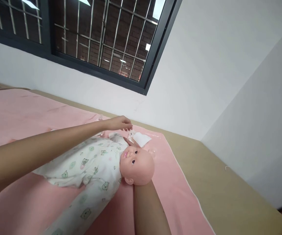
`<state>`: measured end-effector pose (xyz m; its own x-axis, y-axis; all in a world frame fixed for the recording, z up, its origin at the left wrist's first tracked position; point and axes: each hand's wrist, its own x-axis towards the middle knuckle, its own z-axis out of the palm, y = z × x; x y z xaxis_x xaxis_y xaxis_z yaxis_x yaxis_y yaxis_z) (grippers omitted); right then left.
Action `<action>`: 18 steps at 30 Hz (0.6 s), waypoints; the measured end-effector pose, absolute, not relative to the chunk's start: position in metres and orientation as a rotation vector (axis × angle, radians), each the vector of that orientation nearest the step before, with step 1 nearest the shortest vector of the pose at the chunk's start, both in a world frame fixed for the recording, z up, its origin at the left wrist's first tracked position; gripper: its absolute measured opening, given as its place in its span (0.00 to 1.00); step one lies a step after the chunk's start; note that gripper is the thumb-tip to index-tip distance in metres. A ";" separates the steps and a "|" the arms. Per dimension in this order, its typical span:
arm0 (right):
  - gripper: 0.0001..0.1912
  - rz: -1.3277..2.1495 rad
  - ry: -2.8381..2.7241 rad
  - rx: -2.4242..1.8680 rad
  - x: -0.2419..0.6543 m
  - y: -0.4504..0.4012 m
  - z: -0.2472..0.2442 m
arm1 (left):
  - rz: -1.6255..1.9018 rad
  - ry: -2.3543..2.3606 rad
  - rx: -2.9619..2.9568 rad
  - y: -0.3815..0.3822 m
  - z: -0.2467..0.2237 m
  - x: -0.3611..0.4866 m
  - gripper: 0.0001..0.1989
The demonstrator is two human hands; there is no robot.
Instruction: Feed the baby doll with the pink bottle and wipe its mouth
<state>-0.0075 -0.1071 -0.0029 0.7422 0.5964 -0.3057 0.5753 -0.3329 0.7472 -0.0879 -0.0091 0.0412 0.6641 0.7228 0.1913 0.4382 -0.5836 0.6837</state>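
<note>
From the head camera, a pink plastic baby doll (121, 164) in a white printed romper lies on a pink cloth (175, 182) near the cloth's right edge. The left hand (118, 123) reaches across it, fingers loosely curled above a white folded pad (141, 138). The right hand is hidden beneath the doll's head; its grip cannot be told. Bare tan tabletop (224, 182) lies open rightward.

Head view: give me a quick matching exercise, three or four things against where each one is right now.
Things:
1. doll
2. left hand
3. white cloth
4. window

Places:
A. in the wall above the bed
B. lying face up on the pink sheet
C. flat on the sheet beyond the doll's head
D. reaching over the doll, above its raised arm

Pairs: 1-B, 2-D, 3-C, 4-A
</note>
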 end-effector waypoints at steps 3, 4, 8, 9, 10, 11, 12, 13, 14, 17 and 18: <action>0.25 0.057 0.907 2.016 -0.009 -0.109 0.001 | 0.795 1.177 2.299 -0.003 0.035 -0.119 0.15; 0.24 0.051 0.970 2.056 -0.009 -0.110 0.002 | 0.826 1.288 2.299 0.000 0.032 -0.129 0.15; 0.21 -0.031 1.154 2.218 -0.006 -0.115 0.010 | 0.914 1.701 2.188 0.010 0.018 -0.166 0.17; 0.21 -0.040 1.130 2.214 -0.006 -0.116 0.010 | 0.958 1.772 2.139 0.013 0.013 -0.173 0.17; 0.22 -0.047 1.093 2.195 -0.005 -0.116 0.011 | 1.003 1.829 2.080 0.015 0.009 -0.180 0.18; 0.24 -0.059 1.046 2.167 -0.005 -0.115 0.010 | 1.041 1.873 2.009 0.016 0.004 -0.185 0.20; 0.26 -0.082 1.004 2.130 -0.005 -0.114 0.008 | 1.054 1.900 1.929 0.018 -0.001 -0.190 0.23; 0.27 -0.103 0.964 2.088 -0.005 -0.112 0.006 | 1.042 1.908 1.847 0.019 -0.005 -0.193 0.26; 0.28 -0.113 0.925 2.042 -0.005 -0.110 0.004 | 1.014 1.898 1.773 0.020 -0.010 -0.196 0.30; 0.30 -0.103 0.822 1.907 -0.005 -0.105 -0.003 | 0.926 1.829 1.666 0.021 -0.021 -0.198 0.39; 0.30 -0.097 0.805 1.880 -0.005 -0.104 -0.005 | 0.920 1.808 1.667 0.023 -0.023 -0.196 0.41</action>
